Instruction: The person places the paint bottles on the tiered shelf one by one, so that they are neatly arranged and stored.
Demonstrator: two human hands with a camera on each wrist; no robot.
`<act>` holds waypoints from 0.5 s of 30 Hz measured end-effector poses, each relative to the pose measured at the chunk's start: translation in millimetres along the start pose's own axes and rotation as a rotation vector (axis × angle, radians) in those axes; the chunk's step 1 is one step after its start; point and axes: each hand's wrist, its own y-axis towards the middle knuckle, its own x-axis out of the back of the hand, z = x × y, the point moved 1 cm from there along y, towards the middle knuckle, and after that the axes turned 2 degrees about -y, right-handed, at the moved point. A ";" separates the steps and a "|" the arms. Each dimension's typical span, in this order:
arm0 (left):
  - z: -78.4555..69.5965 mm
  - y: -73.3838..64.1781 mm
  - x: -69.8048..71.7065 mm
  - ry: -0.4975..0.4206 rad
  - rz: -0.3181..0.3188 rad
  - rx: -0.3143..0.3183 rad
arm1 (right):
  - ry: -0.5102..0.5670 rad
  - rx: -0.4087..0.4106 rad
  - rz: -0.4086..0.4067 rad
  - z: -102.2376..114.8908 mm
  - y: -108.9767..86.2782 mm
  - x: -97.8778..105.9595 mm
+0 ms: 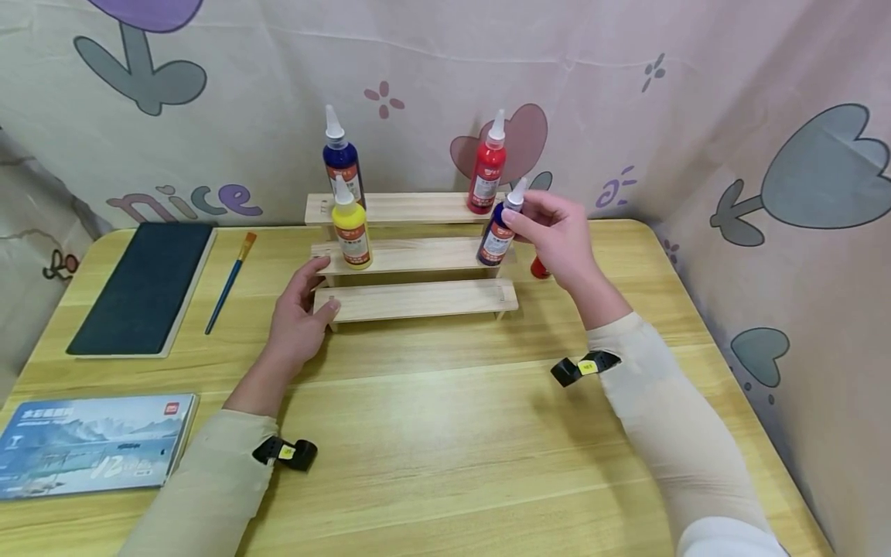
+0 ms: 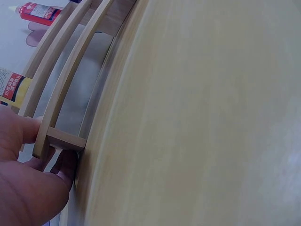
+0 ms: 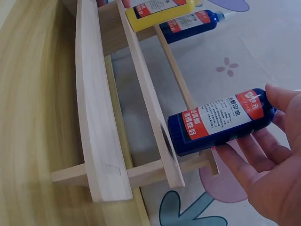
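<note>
A three-step wooden rack (image 1: 418, 300) stands at the back of the table. My left hand (image 1: 295, 321) grips its left end, the thumb by the lowest board and fingers curled around the side (image 2: 66, 139). At the right end of the middle step, my right hand (image 1: 557, 232) pinches a dark blue squeeze bottle (image 3: 221, 120) near its neck; its base is right at the board. A yellow bottle (image 1: 352, 236) stands on the left of that step. On the top step are another dark blue bottle (image 1: 343, 162) at left and a red bottle (image 1: 486, 176) at right.
To the left lie a dark notebook (image 1: 142, 290), a paintbrush (image 1: 232, 282) and a blue-covered pad (image 1: 93, 445). A small red object (image 1: 539, 268) shows beside the rack, partly behind my right hand. A patterned curtain (image 1: 418, 70) hangs behind the table.
</note>
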 end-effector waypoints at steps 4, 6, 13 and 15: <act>-1.3 -0.3 -0.2 -0.005 0.000 -0.005 | -0.046 -0.010 0.033 -0.6 5.8 -5.0; -2.2 -0.8 -0.4 -0.010 0.001 -0.008 | -0.066 -0.003 0.049 -1.3 8.3 -6.9; -2.8 -0.9 -0.5 -0.025 0.003 -0.006 | -0.100 0.036 0.096 -4.3 12.7 -10.9; -2.3 -0.5 -0.7 -0.028 0.002 -0.007 | -0.107 0.039 0.100 -5.3 12.7 -10.9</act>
